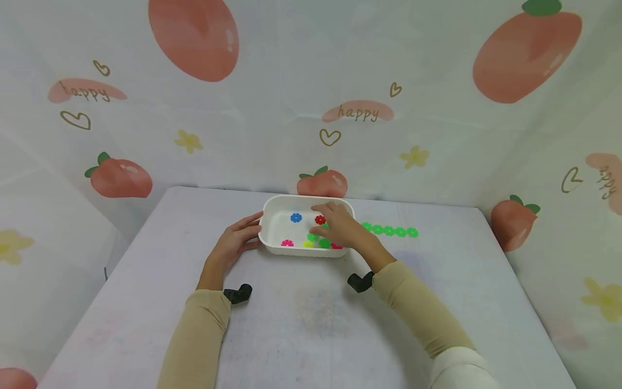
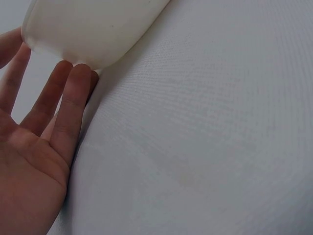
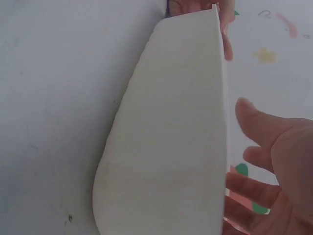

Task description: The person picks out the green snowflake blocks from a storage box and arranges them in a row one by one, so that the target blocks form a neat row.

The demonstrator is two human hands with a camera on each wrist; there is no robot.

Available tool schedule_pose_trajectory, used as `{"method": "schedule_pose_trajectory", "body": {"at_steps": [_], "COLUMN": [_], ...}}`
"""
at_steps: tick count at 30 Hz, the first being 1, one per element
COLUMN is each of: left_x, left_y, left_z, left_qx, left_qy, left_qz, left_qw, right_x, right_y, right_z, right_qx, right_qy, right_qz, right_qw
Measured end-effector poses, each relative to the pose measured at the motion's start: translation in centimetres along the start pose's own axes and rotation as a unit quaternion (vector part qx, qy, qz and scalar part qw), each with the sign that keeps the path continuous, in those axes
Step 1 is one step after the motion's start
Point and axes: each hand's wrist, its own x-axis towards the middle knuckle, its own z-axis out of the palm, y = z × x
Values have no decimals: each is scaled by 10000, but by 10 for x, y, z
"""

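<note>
Tan sleeves (image 1: 194,340) foreground; left hand (image 1: 234,241), fingers extended, touches end of white tray (image 1: 301,252); right hand (image 1: 337,224), thumb apart, over flower discs (image 1: 296,218) inside (seemingly empty; fingertips partly hidden). Hand bumping rim could tip tray, spilling discs.

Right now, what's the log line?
Left hand: touching white oblong plastic tray | Right hand: over tray | Green flower-shaped plastic discs: row beside tray

A white table (image 1: 286,346) fills the lower head view, with a faint brownish stain (image 1: 316,312) below centre. On it, mid-frame, stands a white tray (image 1: 296,252); green flower-shaped pieces (image 1: 389,230) lie in a row to its right.
</note>
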Motion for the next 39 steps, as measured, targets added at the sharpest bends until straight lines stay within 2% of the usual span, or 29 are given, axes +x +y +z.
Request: {"method": "schedule_pose_trajectory", "body": {"at_steps": [8,15,22,33,39], "left_x": [-1,-2,2,3,2], "left_y": [-1,1,-2,2,-2], "left_z": [-2,-2,1,-2,-1], "left_qx": [7,-1,22,87,-34], "left_qy": [-40,3,-76,-27,-5], "left_qz": [-5,-13,-28,-27,-71], "left_qw": [10000,10000,10000,10000,10000], "right_x": [12,24,30,34,31], "right_y": [0,0,2,1,-1], "right_z": [10,21,34,36,35], "right_qx": [555,940,773,321,500], "right_qy": [-143,-316,-374,-424,-320], "right_qz": [0,169,120,180,412], "right_qw": [9984,9949,9962,9984,9974]}}
